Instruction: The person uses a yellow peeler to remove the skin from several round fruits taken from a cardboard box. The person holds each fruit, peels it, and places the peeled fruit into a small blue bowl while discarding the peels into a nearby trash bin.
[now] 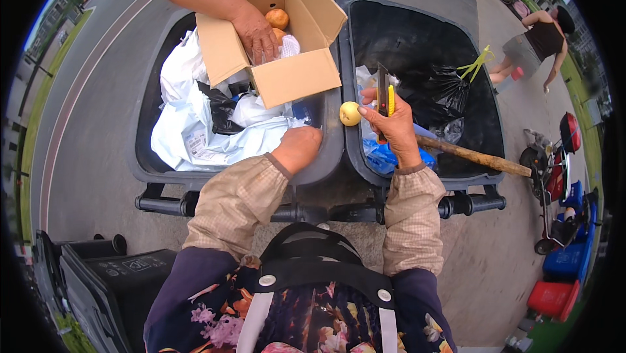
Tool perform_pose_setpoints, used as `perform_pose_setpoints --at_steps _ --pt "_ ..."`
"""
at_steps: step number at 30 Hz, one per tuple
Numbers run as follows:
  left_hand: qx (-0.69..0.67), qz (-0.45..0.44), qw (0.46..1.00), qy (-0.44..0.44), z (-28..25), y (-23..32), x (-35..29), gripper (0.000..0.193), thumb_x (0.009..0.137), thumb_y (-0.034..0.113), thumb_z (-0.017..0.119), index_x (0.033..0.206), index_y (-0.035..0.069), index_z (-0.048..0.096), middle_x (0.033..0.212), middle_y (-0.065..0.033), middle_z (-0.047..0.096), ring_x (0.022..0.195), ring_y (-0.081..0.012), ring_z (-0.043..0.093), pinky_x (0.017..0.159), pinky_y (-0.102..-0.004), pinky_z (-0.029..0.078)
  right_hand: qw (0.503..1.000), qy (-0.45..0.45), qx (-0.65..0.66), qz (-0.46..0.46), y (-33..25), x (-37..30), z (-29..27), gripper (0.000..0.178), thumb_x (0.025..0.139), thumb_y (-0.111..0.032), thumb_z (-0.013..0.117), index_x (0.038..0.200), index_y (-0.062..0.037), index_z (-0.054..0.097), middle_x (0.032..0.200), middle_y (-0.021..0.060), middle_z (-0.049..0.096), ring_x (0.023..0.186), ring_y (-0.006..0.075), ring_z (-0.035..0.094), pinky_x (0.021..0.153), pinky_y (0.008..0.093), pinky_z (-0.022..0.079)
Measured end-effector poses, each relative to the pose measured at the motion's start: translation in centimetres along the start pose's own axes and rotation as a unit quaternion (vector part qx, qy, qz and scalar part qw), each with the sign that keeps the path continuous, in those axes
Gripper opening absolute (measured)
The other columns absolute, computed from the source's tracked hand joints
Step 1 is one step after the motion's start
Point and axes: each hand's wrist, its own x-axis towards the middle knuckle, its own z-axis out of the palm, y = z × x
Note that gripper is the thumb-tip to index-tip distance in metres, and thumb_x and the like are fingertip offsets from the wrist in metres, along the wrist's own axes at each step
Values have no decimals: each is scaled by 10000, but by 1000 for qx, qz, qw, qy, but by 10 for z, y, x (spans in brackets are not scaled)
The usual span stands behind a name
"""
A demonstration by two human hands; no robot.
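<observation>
**Yellow fruit (pixel 349 114) beside your right hand (pixel 399 125)**

Head view: the fruit lies just left of your right hand, the nearer one, at its thumb tip. That hand grips a utility knife (pixel 383 95), long axis pointing away from you. Your left hand (pixel 298 148) curls by the left bin (pixel 332 115); its contents, if any, are hidden.

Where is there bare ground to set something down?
Ground is bare between the right bin and the scooter, though the stick juts over part; also left of the left bin, beyond the dark bins. Crowded: the left bin, with white bags under the box; the right bin, with a black bag inside.
</observation>
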Motion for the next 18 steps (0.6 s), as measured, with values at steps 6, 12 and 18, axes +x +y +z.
perform_pose_setpoints --at_steps 6,12,18 --pt "24 21 999 15 10 -6 0 106 747 98 507 782 46 592 717 -148 608 707 -320 611 609 -408 488 923 -26 -338 -183 22 3 14 517 642 51 676 1134 -71 575 1154 121 536 1049 309 547 871 330 444" --pt "-50 -61 991 108 -25 10 6 119 766 120 574 841 28 586 690 -138 593 668 -308 601 597 -387 485 921 10 -345 -180 38 9 13 472 660 -34 729 1103 -40 570 1015 117 608 934 297 603 792 331 476" --pt "-403 -101 900 130 -50 31 11 445 744 50 691 1151 33 512 877 -85 546 655 -129 546 584 -250 470 992 32 82 95 24 9 14 374 761 -168 741 1038 -11 545 647 25 551 462 85 510 415 235 415"
